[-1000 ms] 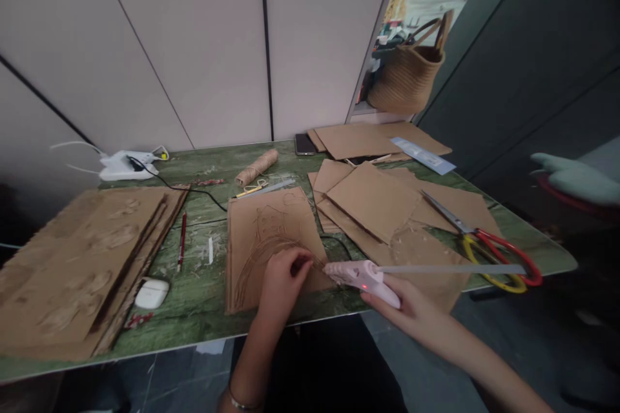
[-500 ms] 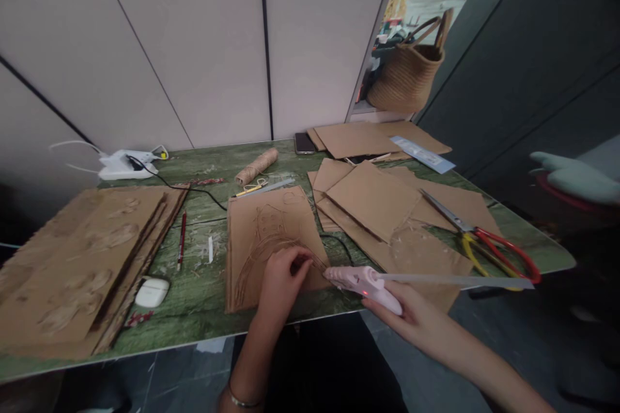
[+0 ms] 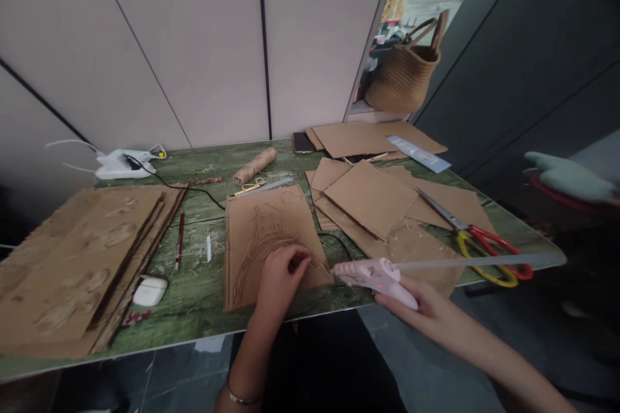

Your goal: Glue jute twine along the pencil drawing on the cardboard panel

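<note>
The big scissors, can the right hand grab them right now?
Probably not without letting go first: the right hand is wrapped around the pink glue gun. Its long glue stick also crosses in front of the scissors in this view, though they look close by.

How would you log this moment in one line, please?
left hand: over cardboard | right hand: holds glue gun | twine roll: behind cardboard

A green bench (image 3: 203, 300) stands against pale wall panels (image 3: 203, 45); dark panels (image 3: 533, 58) rise rightward, over grey floor (image 3: 431, 368), in dim light.
</note>
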Tool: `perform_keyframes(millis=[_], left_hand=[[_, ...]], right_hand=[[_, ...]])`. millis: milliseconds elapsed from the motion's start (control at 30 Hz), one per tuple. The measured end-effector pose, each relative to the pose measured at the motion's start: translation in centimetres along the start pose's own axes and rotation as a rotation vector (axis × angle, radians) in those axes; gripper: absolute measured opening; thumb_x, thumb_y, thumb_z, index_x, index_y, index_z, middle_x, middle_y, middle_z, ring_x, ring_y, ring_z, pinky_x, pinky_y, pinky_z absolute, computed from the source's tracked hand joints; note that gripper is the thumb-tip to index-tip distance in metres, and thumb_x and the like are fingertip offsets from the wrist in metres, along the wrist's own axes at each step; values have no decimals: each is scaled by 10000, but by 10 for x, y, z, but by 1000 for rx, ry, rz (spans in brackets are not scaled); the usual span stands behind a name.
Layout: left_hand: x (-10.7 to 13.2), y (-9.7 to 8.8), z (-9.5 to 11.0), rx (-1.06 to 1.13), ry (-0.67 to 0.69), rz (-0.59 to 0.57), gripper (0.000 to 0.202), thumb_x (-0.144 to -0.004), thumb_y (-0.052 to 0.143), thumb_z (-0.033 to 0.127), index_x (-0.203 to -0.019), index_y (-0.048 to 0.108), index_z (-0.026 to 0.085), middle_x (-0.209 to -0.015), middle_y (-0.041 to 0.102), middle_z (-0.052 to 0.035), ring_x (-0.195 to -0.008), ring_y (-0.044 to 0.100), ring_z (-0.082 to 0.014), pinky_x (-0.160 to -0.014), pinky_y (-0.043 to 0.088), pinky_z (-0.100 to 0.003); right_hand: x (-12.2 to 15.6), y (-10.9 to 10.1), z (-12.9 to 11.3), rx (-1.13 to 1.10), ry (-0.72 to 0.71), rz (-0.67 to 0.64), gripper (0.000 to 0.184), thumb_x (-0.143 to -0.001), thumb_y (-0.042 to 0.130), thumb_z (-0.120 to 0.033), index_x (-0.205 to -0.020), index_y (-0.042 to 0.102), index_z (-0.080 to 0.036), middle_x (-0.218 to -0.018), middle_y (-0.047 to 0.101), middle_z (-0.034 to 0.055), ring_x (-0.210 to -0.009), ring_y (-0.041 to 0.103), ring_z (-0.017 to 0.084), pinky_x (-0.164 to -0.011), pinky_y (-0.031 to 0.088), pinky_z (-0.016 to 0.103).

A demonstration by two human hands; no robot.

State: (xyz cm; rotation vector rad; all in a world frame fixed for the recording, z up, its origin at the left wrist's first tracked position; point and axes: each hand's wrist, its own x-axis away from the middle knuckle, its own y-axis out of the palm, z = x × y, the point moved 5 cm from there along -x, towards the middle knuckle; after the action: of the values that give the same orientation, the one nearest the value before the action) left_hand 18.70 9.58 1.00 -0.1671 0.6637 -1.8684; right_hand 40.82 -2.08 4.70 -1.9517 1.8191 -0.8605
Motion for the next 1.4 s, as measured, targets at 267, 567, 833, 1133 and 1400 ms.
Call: perform_keyframes(millis=[267,567,833,1133,1400], left_hand=[[1,0,1,10,2,-8,70,-880,636,180,-876,699,210,-850,745,-12,-772,666,-175,-739,495,-304],[1,0,1,11,16,1,81,-881,627,182,-879,700,218,-853,748,-12,-774,663,-174,-740,495,-305],[1,-1,2,-25,13,2,82,-878,635,179,-881,706,220,-869,754,-13,-798,668,-183,-764,491,-319],[0,0,0,26,7,-12,90,-880,617,213,-883,706,219,-845,751,-22,-785,677,-184,-753,513,-309],[4,-4,7,6,32,-27,99,-922,609,254,-927,701,219,-898,754,-25,-825,672,-196,-778,486,-330]], right_hand=[[-14,17,-4,-33,-33,4,433,-887,530,-586,-820,681,-186,-716,681,35,-652,606,188,-619,512,290],[-9,21,-5,-4,-95,20,366,-932,517,-533,-959,734,-241,-720,700,29,-671,636,215,-670,548,327],[-3,22,-6,64,-58,-2,414,-958,473,-537,-1045,722,-219,-693,685,28,-646,638,220,-687,547,341],[5,15,-2,82,-43,26,418,-904,515,-599,-785,692,-239,-586,617,14,-578,595,207,-551,502,296],[-1,-32,10,-122,109,33,544,-845,520,-725,-636,546,-223,-509,546,10,-456,491,150,-453,403,269]])
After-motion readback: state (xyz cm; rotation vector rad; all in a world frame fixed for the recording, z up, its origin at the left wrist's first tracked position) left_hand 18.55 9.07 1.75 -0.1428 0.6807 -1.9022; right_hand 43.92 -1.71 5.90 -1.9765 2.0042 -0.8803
